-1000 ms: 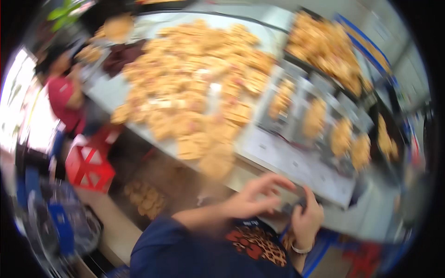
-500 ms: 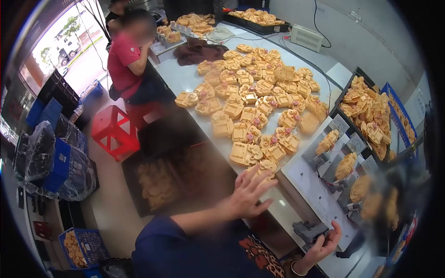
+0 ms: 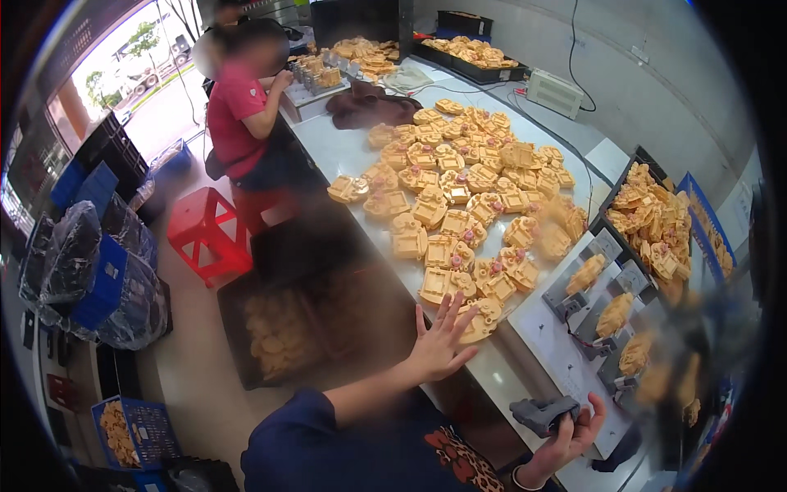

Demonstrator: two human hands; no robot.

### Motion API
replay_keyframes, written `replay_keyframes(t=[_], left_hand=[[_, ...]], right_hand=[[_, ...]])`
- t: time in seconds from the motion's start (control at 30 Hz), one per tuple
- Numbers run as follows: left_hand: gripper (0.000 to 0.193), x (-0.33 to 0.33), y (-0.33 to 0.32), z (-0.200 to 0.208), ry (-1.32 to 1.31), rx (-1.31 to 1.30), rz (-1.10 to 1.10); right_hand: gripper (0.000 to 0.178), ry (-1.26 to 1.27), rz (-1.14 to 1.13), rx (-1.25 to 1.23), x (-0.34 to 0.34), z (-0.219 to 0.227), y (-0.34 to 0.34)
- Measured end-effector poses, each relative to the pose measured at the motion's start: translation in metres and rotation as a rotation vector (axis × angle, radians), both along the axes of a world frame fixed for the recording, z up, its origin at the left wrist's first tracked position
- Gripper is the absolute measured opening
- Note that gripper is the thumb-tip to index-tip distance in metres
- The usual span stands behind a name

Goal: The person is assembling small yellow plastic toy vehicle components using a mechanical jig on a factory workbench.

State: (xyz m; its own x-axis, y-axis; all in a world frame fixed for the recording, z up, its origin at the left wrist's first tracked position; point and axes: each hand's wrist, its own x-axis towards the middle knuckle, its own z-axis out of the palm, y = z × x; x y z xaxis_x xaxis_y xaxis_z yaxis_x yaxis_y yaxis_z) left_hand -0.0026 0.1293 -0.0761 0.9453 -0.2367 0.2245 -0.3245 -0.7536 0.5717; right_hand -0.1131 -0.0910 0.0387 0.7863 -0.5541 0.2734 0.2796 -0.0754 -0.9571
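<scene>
A workshop: a long pale table (image 3: pixel 344 152) runs away from the wearer, heaped with yellow castings (image 3: pixel 459 205), so any one is within reach of its near edge. The left hand (image 3: pixel 441 340) lies spread and empty, fingers splayed over the casting (image 3: pixel 482 318) nearest that edge. Further right along the table, the right hand (image 3: pixel 570 430) is closed around a grey tool (image 3: pixel 543 412), just beside the jig board (image 3: pixel 557 344) that holds castings upright. A person in red (image 3: pixel 238 123) sits at the far end.
</scene>
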Motion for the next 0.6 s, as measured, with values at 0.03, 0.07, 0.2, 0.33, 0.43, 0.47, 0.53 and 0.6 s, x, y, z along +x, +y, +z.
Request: replay_keyframes(t=[0.03,0.07,0.2,0.33,0.43,0.47,0.53,0.6], left_hand=[[0.075,0.002,0.0,-0.001,0.0,0.002,0.002],[0.074,0.004,0.001,-0.002,-0.043,0.009,0.015],[0.072,0.0,0.002,-0.005,-0.1,-0.065,0.027],[0.071,-0.01,0.016,-0.008,-0.179,-0.155,0.085],[0.061,-0.023,0.051,0.007,-0.385,-0.163,0.335],[0.049,-0.028,0.062,0.02,-0.371,-0.408,0.286],[0.031,-0.04,0.093,0.047,-0.106,-0.776,0.28],[0.026,-0.047,0.131,0.05,-0.072,-0.791,0.188]], right_hand=[[0.045,-0.025,0.054,0.075,0.004,0.005,0.006],[0.045,-0.027,0.057,0.076,0.007,0.008,0.011],[0.047,-0.095,0.308,0.218,0.023,0.018,0.038],[0.047,-0.11,0.425,0.304,0.03,0.026,0.057],[0.045,0.023,0.589,0.241,0.033,0.035,0.077],[0.045,0.085,0.659,0.151,0.036,0.036,0.086],[0.045,0.116,0.909,0.068,0.045,0.035,0.114],[0.045,0.093,1.063,-0.038,0.06,0.01,0.148]])
